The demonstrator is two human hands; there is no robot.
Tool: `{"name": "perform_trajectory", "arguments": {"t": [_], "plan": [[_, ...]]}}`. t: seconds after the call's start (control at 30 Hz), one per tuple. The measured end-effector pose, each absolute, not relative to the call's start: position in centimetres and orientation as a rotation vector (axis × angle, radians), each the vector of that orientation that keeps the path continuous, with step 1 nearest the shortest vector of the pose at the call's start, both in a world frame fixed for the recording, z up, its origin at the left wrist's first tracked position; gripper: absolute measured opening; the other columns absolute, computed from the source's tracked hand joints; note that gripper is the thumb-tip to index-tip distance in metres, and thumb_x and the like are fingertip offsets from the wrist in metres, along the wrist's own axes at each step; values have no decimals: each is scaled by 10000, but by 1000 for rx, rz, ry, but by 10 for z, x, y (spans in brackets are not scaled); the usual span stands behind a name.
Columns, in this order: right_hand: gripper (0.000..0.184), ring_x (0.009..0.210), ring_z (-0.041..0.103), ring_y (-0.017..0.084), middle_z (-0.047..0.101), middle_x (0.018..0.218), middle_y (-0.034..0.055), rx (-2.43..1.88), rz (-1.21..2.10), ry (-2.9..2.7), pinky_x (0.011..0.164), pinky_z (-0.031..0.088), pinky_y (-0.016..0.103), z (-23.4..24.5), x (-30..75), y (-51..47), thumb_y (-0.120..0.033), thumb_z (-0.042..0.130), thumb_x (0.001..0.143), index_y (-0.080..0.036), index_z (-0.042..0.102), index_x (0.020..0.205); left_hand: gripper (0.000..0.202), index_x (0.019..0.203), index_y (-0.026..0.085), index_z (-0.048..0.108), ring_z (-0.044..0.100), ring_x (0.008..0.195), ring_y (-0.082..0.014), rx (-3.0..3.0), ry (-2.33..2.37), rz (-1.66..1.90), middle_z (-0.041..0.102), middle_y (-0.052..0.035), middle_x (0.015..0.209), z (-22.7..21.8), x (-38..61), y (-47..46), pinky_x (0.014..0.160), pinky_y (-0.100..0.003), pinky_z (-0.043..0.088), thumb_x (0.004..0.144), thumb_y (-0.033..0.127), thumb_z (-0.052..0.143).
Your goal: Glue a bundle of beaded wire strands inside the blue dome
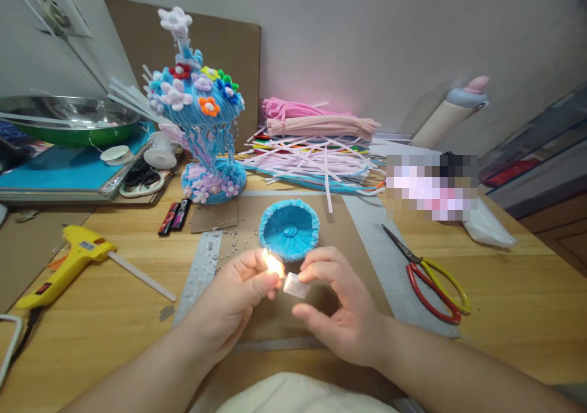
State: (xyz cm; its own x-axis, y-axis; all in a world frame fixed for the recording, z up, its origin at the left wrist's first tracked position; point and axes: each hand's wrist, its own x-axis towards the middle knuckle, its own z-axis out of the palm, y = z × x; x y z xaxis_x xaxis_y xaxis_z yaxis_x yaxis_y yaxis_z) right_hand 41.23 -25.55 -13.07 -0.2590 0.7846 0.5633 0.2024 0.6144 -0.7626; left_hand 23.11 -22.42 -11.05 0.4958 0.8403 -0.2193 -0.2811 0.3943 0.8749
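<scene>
A small bunch of bright, warm-yellow light [273, 263] glows just in front of the round sky-blue bowl-shaped piece with a fluffy rim [290, 231], on the wearer's side. The left hand [243, 291] has its thumb and fingers pinched together on that light. Right beside it, also in front of the bowl-shaped piece, is a small white rectangular block [296, 285]; whether it is joined to the light cannot be told. The right hand [351, 306] rests its fingertips against the block's upper edge, its thumb spread away below.

Under the bowl-shaped piece lies a flat brown cardboard sheet [293, 328], on a grey mat [373, 251] spread over the pale wooden table [518, 297]. Small clear round beads [213, 233] are scattered to the left of the piece. To its right, scissors with one red and one yellow handle [415, 259] lie blades pointing away. Well to its left is a yellow glue gun [68, 263] with a pale stick in its nozzle. Behind and left of it stands a tall blue fuzzy ornament with multicoloured flowers [197, 104]; directly behind are piled pink, white and coloured fuzzy stems [321, 129].
</scene>
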Motion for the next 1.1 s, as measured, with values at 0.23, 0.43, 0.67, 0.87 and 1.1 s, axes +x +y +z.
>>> {"name": "perform_trajectory", "arguments": {"t": [0.23, 0.43, 0.67, 0.87, 1.1], "plan": [[188, 740, 471, 143, 527, 794, 13, -900, 1526, -1373, 698, 387, 271, -133, 404, -259, -360, 548, 901, -173, 555, 886, 205, 674, 156, 627, 561, 710, -104, 860, 752, 733, 604, 25, 690, -114, 237, -230, 682, -196, 416, 672, 275, 794], [272, 608, 396, 104, 484, 651, -22, -882, 1762, -1101, 587, 314, 231, -129, 401, -254, -386, 653, 822, -154, 559, 718, 180, 749, 165, 652, 558, 630, -75, 848, 743, 780, 608, 35, 692, -114, 240, -229, 609, -173, 428, 670, 239, 796], [275, 583, 441, 95, 551, 653, -12, -950, 1746, -1113, 563, 337, 217, -128, 402, -254, -404, 655, 818, -142, 609, 750, 149, 676, 150, 622, 564, 629, -91, 996, 824, 827, 594, 23, 670, -116, 240, -227, 631, -204, 454, 742, 234, 726], [267, 696, 540, 120, 629, 709, 13, -962, 1710, -1139, 677, 397, 234, -128, 404, -253, -399, 705, 782, -141, 656, 735, 141, 684, 154, 612, 551, 636, -98, 1094, 889, 839, 590, 16, 661, -114, 241, -228, 617, -206, 441, 770, 237, 688], [212, 606, 487, 89, 631, 662, -6, -928, 1799, -986, 605, 351, 212, -133, 402, -256, -349, 718, 785, -152, 667, 727, 172, 671, 157, 569, 529, 637, -104, 1142, 918, 828, 564, 17, 670, -112, 240, -231, 605, -214, 432, 773, 259, 664]]}}
